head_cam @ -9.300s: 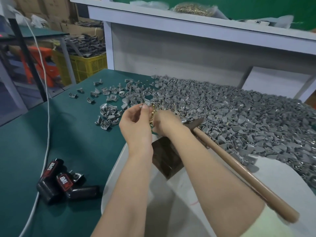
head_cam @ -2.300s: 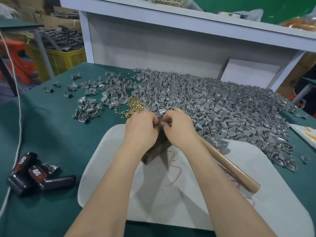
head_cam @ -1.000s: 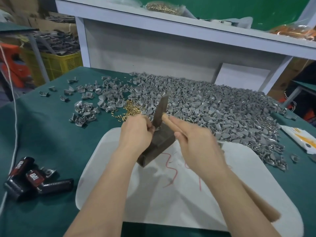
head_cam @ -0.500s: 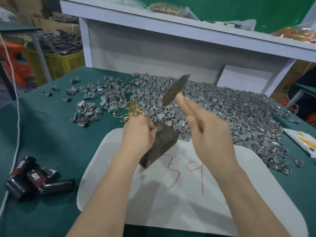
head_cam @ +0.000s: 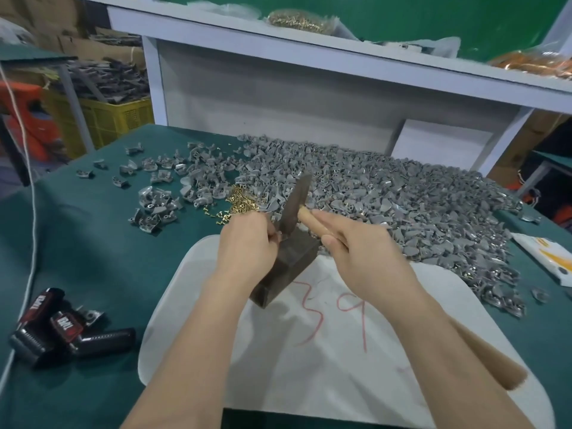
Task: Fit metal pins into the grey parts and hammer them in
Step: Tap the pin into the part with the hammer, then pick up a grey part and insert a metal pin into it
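**Two hands, one hammer, one block**

Left of the left hand (head_cam: 247,246), black-and-red tools (head_cam: 62,328) lie on the green surface (head_cam: 93,249). That hand curls at the top of one dark block (head_cam: 294,263); what it pinches is hidden. One pile of brass pins (head_cam: 241,202) lies just beyond it. The right hand (head_cam: 362,255) grips one hammer (head_cam: 295,199), its head down at the block. Beyond this hand spreads a heap of grey parts (head_cam: 396,193), too many to count.

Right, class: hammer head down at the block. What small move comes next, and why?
Probably raise the hammer a little and tap: the right hand grips it, its head is down at the block by the left hand, which hides the part.
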The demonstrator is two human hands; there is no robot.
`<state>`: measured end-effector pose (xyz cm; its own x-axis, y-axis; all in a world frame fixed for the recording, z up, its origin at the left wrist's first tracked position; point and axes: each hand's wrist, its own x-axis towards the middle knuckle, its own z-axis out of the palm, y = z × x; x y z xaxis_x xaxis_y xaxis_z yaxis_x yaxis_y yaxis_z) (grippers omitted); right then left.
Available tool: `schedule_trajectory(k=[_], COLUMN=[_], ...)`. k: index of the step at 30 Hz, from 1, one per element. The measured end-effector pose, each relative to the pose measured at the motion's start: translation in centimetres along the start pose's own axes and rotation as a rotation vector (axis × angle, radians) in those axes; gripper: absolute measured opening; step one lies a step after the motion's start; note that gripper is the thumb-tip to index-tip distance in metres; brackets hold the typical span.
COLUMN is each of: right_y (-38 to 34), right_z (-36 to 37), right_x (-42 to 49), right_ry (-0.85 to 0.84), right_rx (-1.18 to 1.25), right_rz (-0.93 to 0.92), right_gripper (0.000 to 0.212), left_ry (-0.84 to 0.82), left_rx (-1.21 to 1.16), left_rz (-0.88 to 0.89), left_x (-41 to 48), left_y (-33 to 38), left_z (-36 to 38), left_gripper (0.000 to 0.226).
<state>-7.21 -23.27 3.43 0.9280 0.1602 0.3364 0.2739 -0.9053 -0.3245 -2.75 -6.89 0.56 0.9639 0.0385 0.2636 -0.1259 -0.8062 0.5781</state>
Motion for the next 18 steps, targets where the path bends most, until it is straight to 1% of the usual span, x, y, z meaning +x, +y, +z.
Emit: schedule_trajectory(k=[2,4,7,10,12,13,15,16,17,18], right_y=[0.8,1.9,3.8,4.6,4.6,4.5,4.0,3.4,2.8,1.8], right_z=[0.4,1.2,2.8,3.8,4.2,4.3,3.9,3.5,3.1,2.7], right_x=[0.9,2.2,4.0,4.4,4.2,4.1,4.0,4.1,4.3,4.5], right_ry=[0.088,0.139,0.065,-0.063,-0.104,-0.097,0.004,0.068,0.086,0.040], right_rx=[0.102,0.194,0.280,0.294,0.232,0.172,0.014,0.008,0.050,0.149], right_rz=[0.041,0.146,0.351,0.429,0.425,0.417,0.327,0.247,0.172,0.121], right_gripper=[0.039,0.034,0.028,0.040,0.037,0.034,0.029,0.029,0.029,0.027], left_ry=[-0.004,0.001,0.006,0.017,0.029,0.029,0.022,0.023,0.030,0.040], left_rx=[0.009,0.009,-0.002,0.006,-0.015,-0.042,-0.115,-0.154,-0.196,-0.241], left_rz=[0.004,-0.003,-0.005,-0.014,-0.021,-0.026,-0.024,-0.017,-0.008,0.001], left_x=[0.0,0.0,-0.1,0.0,0.1,0.1,0.2,0.3,0.3,0.3], left_y=[-0.1,0.0,0.1,0.0,0.0,0.0,0.0,0.0,0.0,0.1], left_z=[0.0,0.0,0.0,0.1,0.2,0.2,0.4,0.5,0.6,0.7], left_gripper=[0.014,0.012,0.011,0.011,0.012,0.012,0.011,0.011,0.010,0.009])
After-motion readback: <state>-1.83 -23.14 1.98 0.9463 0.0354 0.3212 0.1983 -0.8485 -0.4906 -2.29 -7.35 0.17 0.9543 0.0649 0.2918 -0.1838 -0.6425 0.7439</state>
